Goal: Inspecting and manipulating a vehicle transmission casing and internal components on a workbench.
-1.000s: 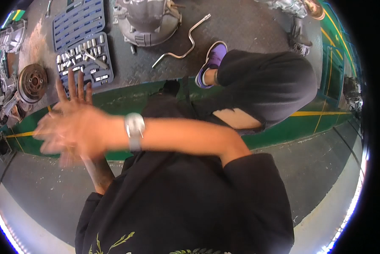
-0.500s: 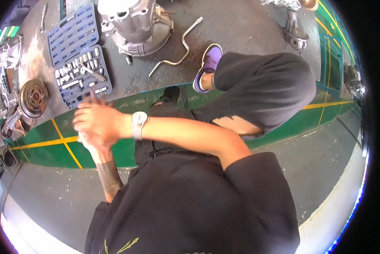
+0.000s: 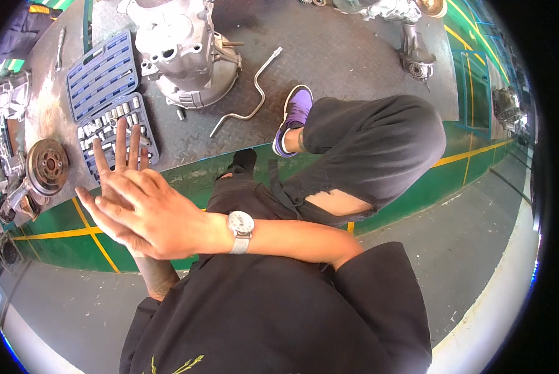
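Observation:
In front of my body, my right hand (image 3: 158, 218) lies across my left hand (image 3: 121, 157) and touches it. The left hand's fingers stretch upward and stand apart; its palm is mostly covered. My right fingers are extended over it, and I see no object in either hand. A wristwatch (image 3: 240, 222) with a pale band sits on my right wrist. Just past the left fingertips lies an opened blue socket set case (image 3: 103, 75), its lower half filled with several silver sockets (image 3: 114, 116). The hands hide part of that half.
On the dark metal table (image 3: 242, 81) stand a silver gearbox housing (image 3: 176, 50) and a rusty brake drum (image 3: 47, 167). A bent metal bar (image 3: 254, 106) lies near my purple shoe (image 3: 297, 112), with my bent leg beside it. More metal parts (image 3: 416, 59) sit at the far right.
My hands were clasped together; now the left fingers are spread upward and the right hand is flatter across them. The case and housing appear slightly lower and further left as the view shifted.

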Action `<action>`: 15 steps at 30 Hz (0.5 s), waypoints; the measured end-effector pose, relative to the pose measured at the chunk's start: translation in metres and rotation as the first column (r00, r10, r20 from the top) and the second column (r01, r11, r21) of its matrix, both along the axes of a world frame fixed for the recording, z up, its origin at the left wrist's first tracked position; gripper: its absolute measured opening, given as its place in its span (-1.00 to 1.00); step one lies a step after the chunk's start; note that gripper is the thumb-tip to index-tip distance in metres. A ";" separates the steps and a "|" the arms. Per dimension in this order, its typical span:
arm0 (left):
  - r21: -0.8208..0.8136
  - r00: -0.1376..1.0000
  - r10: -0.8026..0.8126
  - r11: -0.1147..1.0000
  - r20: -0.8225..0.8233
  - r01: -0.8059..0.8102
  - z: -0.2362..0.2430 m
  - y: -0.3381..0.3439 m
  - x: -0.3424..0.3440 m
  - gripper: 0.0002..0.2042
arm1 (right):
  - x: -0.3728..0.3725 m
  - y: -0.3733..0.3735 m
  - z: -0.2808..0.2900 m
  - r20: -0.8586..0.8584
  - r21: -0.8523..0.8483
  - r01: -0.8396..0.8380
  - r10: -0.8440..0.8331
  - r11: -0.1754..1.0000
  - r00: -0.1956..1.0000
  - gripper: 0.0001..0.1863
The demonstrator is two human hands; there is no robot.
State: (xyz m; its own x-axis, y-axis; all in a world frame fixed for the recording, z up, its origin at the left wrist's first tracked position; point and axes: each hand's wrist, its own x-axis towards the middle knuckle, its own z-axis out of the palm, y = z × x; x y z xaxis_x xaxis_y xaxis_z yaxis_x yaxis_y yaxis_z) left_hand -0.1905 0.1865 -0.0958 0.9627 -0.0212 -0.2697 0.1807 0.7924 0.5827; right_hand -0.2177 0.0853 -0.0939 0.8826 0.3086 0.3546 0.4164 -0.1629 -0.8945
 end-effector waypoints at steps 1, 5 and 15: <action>0.007 1.000 -0.012 1.000 -0.006 0.012 0.008 -0.006 0.002 -0.20 | -0.001 -0.004 0.005 0.047 -0.027 0.007 -0.005 1.000 0.999 -0.46; -0.004 0.997 -0.064 0.998 0.048 0.064 0.016 -0.010 0.010 -0.21 | -0.003 -0.015 0.010 0.060 -0.067 -0.025 0.029 0.997 0.998 -0.46; 0.053 0.995 -0.094 0.994 0.011 0.094 0.019 -0.009 0.013 -0.22 | -0.009 -0.020 0.001 0.120 -0.092 0.006 0.005 0.996 0.993 -0.39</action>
State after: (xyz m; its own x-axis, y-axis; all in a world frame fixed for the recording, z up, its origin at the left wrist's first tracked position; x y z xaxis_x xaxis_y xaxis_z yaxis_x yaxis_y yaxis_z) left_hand -0.1772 0.1771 -0.0764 0.9606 -0.0981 -0.2602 0.2451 0.7406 0.6257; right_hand -0.2263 0.0649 -0.0931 0.8355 0.3446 0.4279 0.5197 -0.2427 -0.8192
